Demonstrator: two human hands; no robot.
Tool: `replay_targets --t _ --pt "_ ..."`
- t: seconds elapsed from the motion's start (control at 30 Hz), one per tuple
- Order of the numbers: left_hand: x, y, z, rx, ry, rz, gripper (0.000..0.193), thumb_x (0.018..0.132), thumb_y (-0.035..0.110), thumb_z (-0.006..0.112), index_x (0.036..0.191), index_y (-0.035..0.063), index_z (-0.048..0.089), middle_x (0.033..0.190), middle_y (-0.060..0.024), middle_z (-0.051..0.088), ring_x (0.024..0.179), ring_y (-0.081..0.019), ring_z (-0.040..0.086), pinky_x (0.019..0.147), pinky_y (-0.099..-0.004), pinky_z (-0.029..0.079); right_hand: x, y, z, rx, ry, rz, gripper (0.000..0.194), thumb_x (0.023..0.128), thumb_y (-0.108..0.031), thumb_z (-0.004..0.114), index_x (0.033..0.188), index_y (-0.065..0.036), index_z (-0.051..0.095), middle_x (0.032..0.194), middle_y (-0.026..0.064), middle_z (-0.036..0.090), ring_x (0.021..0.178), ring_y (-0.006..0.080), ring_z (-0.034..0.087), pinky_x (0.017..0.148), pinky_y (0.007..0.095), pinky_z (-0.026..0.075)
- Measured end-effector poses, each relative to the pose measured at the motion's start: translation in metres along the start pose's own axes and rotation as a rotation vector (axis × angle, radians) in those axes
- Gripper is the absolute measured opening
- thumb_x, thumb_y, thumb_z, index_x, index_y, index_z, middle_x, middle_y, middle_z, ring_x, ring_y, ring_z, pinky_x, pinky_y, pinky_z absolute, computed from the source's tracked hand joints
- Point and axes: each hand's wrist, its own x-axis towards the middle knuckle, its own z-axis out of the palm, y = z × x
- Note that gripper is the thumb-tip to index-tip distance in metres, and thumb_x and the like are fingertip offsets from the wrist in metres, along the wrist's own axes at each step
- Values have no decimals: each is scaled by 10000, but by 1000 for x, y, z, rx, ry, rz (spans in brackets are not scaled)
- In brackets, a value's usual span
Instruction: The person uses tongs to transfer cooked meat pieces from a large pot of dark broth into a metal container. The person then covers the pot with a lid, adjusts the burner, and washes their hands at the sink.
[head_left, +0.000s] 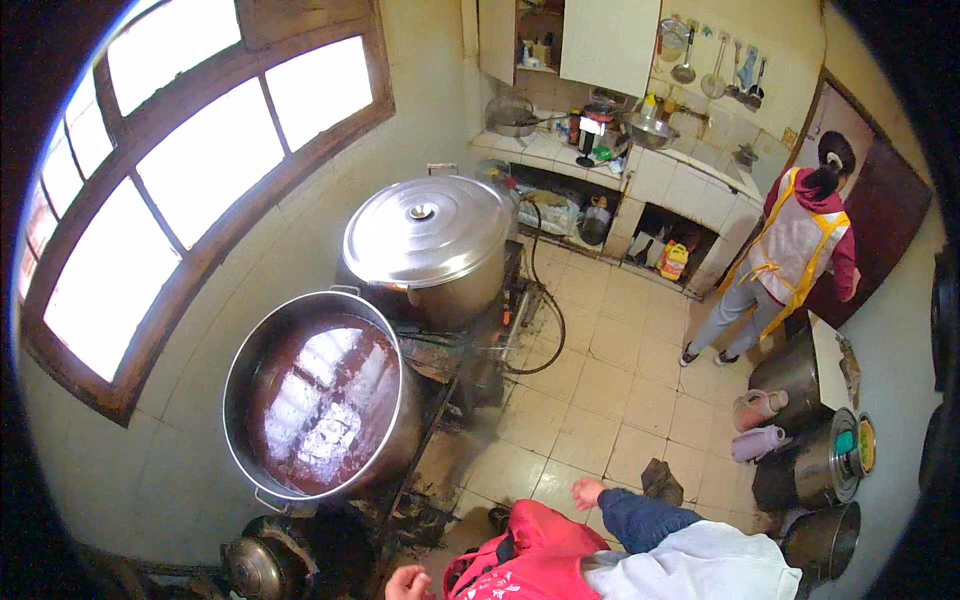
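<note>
My right hand (589, 495), below a dark blue sleeve, hangs over the tiled floor with its fingers curled and nothing visible in it. My left hand (409, 583) is cut off by the bottom edge, its fingers bent; whether it holds anything is unclear. Between them is a red apron (525, 551). Up and left of my hands, a large uncovered metal pot (409, 420) holds dark reddish-brown liquid (360, 375) that reflects the window. Behind it stands another large pot (457, 304) under a shiny metal lid (424, 232).
A person (799, 232) in a yellow-trimmed apron stands by the door. A black hose (562, 330) curves over the floor. Thermos jugs (757, 444) and large pots (799, 469) line the right wall. A metal kettle or lidded pot (259, 568) sits lower left. A tiled counter (544, 154) runs behind.
</note>
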Motion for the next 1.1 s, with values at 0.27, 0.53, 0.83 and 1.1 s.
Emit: replay_targets --t 0.27,0.53,0.83,1.1 --pt "-45 -79 -4 255 -166 -29 267 943 167 665 1136 -16 648 1031 -159 701 944 -232 661 847 -340 522 -109 -8 80 -685 -126 123 580 941 -545 534 1288 -94 647 1144 101 711 1017 228 656 930 370 509" --pt "-36 -46 -2 144 -341 103 251 928 100 672 1148 -20 651 1052 -150 703 971 -211 663 868 -324 523 -149 -17 72 -999 -150 -15 487 952 -505 495 1230 -158 691 1164 99 713 1047 229 665 954 354 493" --pt "-2 48 50 208 -448 462 183 932 79 655 1098 11 694 1028 -126 702 910 -237 677 819 -305 542 -145 -12 29 -981 -5 -3 460 914 -541 556 1109 -164 733 1053 125 731 984 280 681 878 392 514" --pt "50 95 154 360 -602 246 185 912 114 698 1059 11 742 1039 -107 719 1013 -192 651 912 -328 512 -118 25 -71 -690 170 -103 353 928 -430 559 1117 -190 735 1028 109 737 900 235 699 822 370 545"
